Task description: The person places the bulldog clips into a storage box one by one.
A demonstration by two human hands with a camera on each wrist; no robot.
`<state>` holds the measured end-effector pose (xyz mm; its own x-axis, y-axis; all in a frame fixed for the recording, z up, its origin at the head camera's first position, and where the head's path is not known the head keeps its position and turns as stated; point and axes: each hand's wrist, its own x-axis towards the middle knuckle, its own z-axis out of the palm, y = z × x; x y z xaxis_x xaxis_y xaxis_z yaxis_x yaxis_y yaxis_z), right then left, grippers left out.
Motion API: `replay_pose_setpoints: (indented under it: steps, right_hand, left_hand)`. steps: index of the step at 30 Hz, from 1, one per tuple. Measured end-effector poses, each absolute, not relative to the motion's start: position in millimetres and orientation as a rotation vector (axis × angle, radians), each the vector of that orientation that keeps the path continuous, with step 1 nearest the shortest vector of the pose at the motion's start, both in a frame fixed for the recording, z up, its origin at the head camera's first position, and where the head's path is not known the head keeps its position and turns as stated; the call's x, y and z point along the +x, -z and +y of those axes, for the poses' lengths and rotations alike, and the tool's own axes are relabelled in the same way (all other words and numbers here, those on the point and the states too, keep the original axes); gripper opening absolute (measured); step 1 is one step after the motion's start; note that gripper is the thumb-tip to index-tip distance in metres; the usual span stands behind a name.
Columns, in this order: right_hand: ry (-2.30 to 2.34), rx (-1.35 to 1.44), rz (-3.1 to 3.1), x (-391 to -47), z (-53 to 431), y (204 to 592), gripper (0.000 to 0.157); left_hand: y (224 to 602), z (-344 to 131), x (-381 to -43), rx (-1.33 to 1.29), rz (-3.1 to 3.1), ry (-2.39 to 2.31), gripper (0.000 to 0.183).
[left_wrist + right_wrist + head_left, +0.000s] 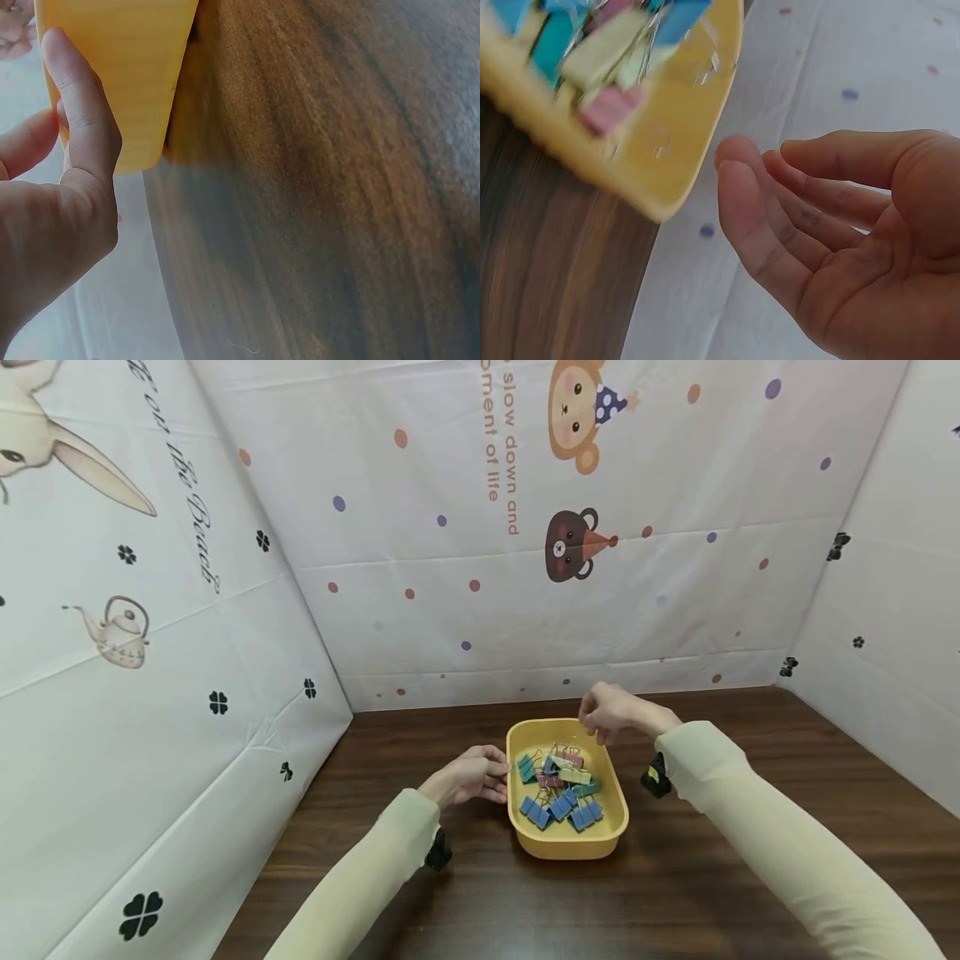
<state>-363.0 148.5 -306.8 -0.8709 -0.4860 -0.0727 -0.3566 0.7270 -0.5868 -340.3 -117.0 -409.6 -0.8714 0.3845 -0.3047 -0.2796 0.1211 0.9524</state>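
Observation:
A yellow plastic basket (619, 814) holds several binder clips in blue (586, 815), teal (527, 769), pale yellow (575, 776) and pink (551, 782). My left hand (474, 775) grips its left side at the rim, and the left wrist view shows a digit lying along the outer yellow wall (146, 75). Over the far right corner hovers my right hand (611, 710), with its fingers bent. In the right wrist view nothing shows between the loosely curved fingers (742, 210) and the thumb, just beside the basket's corner.
The basket stands on a dark brown wooden table (712, 860). White printed sheets (420, 635) rise behind the table and along both sides. A dark wrist device (657, 777) is worn at the right cuff, and another (438, 850) at the left cuff.

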Motion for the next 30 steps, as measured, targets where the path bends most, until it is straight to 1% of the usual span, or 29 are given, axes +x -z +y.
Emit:
replay_pose_setpoints:
  steps: [11,17,24,30]
  right_hand:
    - [0.797,-0.554,2.763,-364,230,315,0.013]
    - [0.78,-0.459,2.789,-360,266,323,0.008]
    - [0.71,-0.401,2.764,-357,302,333,0.015]
    - [0.698,-0.367,2.7,-354,321,340,0.019]
  left_hand:
    - [410,-118,-340,0.103,1.927,-1.803,0.014]
    - [412,-118,-341,0.097,1.92,-1.811,0.014]
    - [412,-119,-340,0.104,1.926,-1.807,0.014]
    - [412,-119,-341,0.108,1.917,-1.808,0.014]
